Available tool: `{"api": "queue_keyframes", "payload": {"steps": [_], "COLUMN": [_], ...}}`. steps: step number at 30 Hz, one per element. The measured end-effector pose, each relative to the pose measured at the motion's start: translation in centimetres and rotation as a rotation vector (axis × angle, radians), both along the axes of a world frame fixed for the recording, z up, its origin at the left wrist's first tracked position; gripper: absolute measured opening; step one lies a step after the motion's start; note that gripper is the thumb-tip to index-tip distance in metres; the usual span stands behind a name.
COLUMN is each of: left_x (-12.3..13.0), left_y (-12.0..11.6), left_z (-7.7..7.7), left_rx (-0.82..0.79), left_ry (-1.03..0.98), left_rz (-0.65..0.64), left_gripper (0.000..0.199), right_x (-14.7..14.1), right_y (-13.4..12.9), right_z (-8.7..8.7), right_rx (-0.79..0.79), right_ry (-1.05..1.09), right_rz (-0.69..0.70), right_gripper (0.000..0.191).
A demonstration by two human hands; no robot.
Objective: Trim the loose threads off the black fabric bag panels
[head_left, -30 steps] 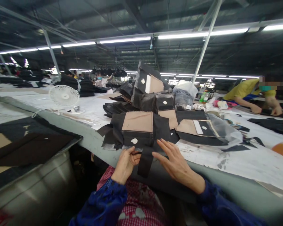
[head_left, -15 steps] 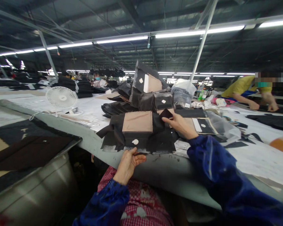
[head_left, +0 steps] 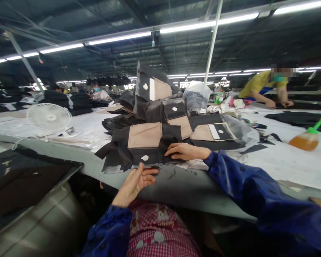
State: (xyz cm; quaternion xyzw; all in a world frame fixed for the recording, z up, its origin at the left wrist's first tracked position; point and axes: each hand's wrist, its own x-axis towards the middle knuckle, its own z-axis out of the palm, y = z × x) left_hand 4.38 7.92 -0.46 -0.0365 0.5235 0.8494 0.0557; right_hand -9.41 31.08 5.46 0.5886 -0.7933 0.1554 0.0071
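Black fabric panels (head_left: 117,150) w/ tan patches sit in a big messy pile on the table (head_left: 176,185), right at its near edge. Front panel has a tan patch (head_left: 144,135) and a small white round sticker (head_left: 144,157) below it, more stickers on the panels higher up. Top bundle (head_left: 152,87) leans up at a tilt on the stack

R hand (head_left: 187,151) is open, fingers out flat and together-ish, lying on the black cloth just right of the front patch, not gripping anything. L hand (head_left: 133,185) is open too, palm up, fingers loosely curled, at the table edge just below the pile. Holding nothing, but can't tell if the fingertips actually touch the cloth. Blue sleeves (head_left: 256,182) on both arms, red-and-white check apron (head_left: 160,232) below

Clear plastic sheet (head_left: 242,130) lies over the right end of the pile, white-grey bag (head_left: 197,96) behind it. Squeeze bottle (head_left: 304,141) w/ amber liquid and green nozzle on the table to the right. White desk fan (head_left: 48,116) on the left, steel bin (head_left: 42,217) w/ dark cloth down by the table edge. Co-worker in yellow (head_left: 259,84) further back on the right, both hands down on the table, long rows of black stacks (head_left: 66,101) far left
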Motion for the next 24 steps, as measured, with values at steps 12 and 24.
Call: {"api": "queue_keyframes", "payload": {"steps": [12, 24], "left_x": [-2.6, -5.6], "left_y": [9.4, 9.9], "left_z": [3.9, 2.0], "left_rx": [-0.828, -1.503], "left_ry": [0.680, 0.733], "left_rz": [0.221, 0.223], "left_gripper": [0.015, 0.007], "right_x": [-2.1, 0.1], "right_y": [1.0, 6.9], "right_z": [-0.8, -0.6], "right_rx": [-0.008, -0.079], "right_ry": [-0.070, -0.210], "right_rz": [-0.020, -0.134], "right_gripper": [0.030, 0.030]}}
